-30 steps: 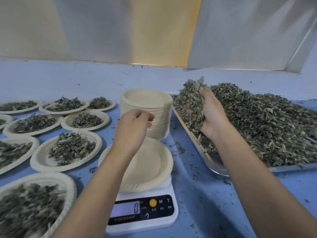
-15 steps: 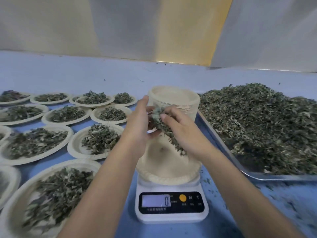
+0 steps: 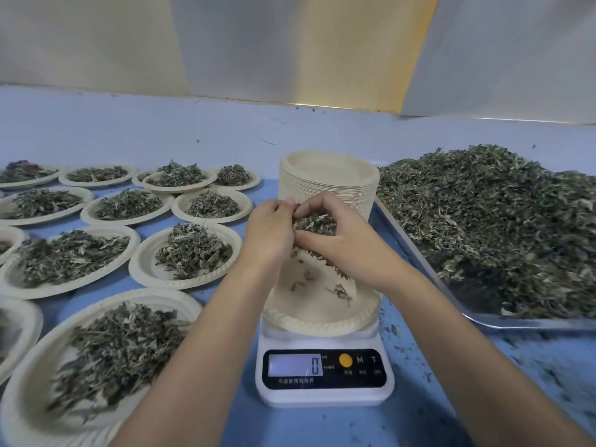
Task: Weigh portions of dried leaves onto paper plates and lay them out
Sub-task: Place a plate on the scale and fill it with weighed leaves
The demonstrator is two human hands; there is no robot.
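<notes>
Scale (image 3: 324,375) display reads 0. Paper plate (image 3: 319,321) sits on its platform, a few leaf scraps in it. Both hands are directly above that plate. Right hand (image 3: 342,240) is cupped, fingers curled round a clump of dried leaves (image 3: 314,222). Left hand (image 3: 269,232) has curled fingers pinching the same clump from the other side. Stack of empty plates (image 3: 329,175) is just behind the scale. Tray (image 3: 532,324) heaped with loose leaves (image 3: 500,227) is right of the scale. Filled plates (image 3: 143,267) are laid out left of it on the blue table (image 3: 161,137).
</notes>
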